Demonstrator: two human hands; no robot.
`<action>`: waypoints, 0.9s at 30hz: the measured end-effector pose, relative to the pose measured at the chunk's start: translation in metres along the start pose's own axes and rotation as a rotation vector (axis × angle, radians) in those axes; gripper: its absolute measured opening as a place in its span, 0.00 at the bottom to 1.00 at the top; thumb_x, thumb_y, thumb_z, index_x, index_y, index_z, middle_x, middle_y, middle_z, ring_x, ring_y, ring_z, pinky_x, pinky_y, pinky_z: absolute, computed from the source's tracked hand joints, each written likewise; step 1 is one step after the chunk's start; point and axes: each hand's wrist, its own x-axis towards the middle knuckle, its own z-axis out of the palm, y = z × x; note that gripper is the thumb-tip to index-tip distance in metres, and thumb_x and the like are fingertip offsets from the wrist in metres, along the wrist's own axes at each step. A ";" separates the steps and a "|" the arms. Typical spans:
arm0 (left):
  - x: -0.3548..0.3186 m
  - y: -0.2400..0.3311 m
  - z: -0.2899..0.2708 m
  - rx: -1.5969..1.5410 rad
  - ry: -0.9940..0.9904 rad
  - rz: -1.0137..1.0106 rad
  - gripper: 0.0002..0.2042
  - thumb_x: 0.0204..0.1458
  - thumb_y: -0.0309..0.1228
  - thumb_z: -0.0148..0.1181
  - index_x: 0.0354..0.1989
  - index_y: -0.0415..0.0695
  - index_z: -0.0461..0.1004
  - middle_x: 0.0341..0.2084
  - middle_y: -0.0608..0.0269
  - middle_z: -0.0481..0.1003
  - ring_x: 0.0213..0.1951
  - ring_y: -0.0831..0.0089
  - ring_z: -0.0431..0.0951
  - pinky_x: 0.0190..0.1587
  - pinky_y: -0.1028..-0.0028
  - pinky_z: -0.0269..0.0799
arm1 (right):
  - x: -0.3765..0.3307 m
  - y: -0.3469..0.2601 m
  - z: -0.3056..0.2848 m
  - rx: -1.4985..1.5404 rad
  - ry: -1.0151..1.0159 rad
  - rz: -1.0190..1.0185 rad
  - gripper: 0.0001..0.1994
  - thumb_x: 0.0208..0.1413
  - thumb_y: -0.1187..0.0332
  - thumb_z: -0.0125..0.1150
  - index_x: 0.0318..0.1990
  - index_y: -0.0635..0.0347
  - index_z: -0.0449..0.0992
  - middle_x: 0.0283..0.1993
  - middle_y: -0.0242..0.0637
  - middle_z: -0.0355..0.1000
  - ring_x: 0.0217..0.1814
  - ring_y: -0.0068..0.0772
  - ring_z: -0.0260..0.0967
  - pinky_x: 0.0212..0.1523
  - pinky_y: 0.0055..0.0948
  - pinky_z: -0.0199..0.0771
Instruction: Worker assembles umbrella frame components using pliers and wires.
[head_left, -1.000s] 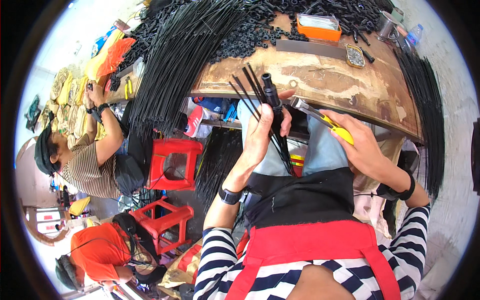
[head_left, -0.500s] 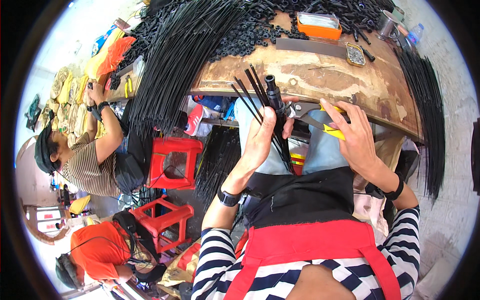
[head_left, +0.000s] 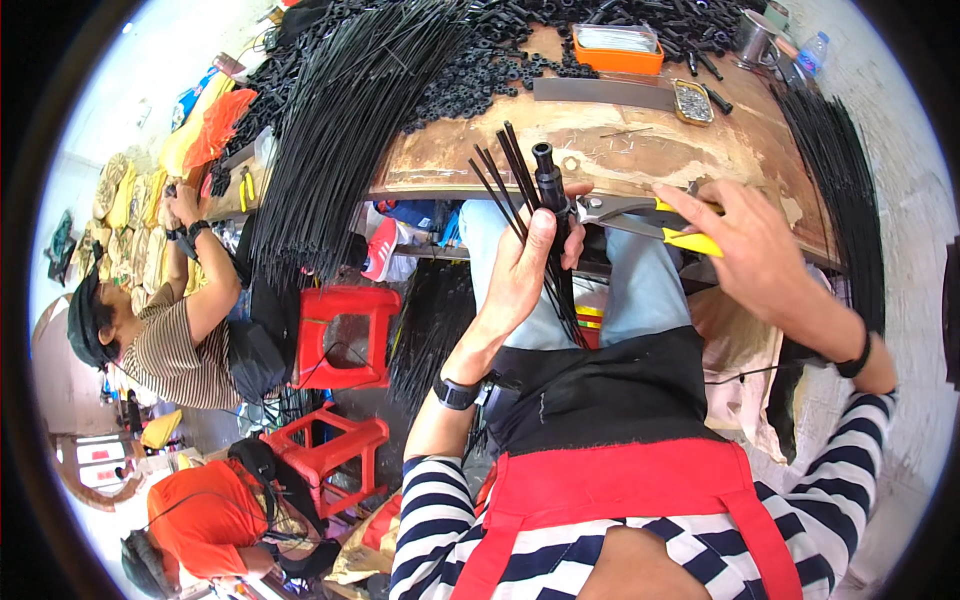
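My left hand (head_left: 525, 265) is closed around several thin black rods (head_left: 500, 185) and a black ribbed tubular fitting (head_left: 547, 172), whose hollow end points up and away from me. The rods fan out above the thumb and gather below the palm, over my lap. In my right hand (head_left: 755, 245) is a pair of pliers (head_left: 630, 213) with yellow handles and grey metal jaws. Its handles are spread apart, one by my fingers and one near the thumb. The jaw end lies against the fitting beside my left fingertips; what the jaws touch there is hidden.
The wooden bench (head_left: 480, 150) bears a large bundle of black rods (head_left: 350, 130), piled black fittings (head_left: 470, 85), an orange box (head_left: 618, 55) and a small tin (head_left: 693, 103) of metal bits. Red stools (head_left: 345, 335) stand left. Two people sit there, one in a striped shirt (head_left: 185, 335).
My right hand has shifted right along the pliers' handles, with its elbow swung outward. The left hand keeps its hold on the rods and fitting. My view has moved slightly.
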 end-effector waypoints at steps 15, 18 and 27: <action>0.010 0.001 -0.004 -0.168 -0.090 -0.084 0.35 0.61 0.56 0.38 0.57 0.30 0.62 0.21 0.68 0.62 0.25 0.78 0.62 0.31 0.75 0.60 | -0.032 0.063 0.038 0.434 -0.038 0.123 0.19 0.60 0.69 0.52 0.59 0.57 0.68 0.37 0.39 0.71 0.41 0.31 0.70 0.41 0.29 0.68; 0.012 -0.002 -0.006 -0.167 -0.069 -0.088 0.34 0.62 0.56 0.38 0.56 0.30 0.62 0.21 0.68 0.62 0.25 0.78 0.62 0.31 0.75 0.60 | -0.029 0.062 0.062 -0.028 -0.137 0.246 0.24 0.53 0.75 0.51 0.60 0.52 0.67 0.37 0.46 0.67 0.45 0.47 0.68 0.45 0.39 0.68; 0.014 -0.006 -0.001 -0.164 -0.015 -0.074 0.32 0.62 0.54 0.38 0.54 0.31 0.63 0.21 0.68 0.61 0.24 0.78 0.61 0.31 0.75 0.60 | -0.022 0.107 0.076 0.108 -0.077 0.352 0.29 0.51 0.79 0.46 0.63 0.46 0.64 0.36 0.50 0.65 0.43 0.52 0.66 0.41 0.44 0.68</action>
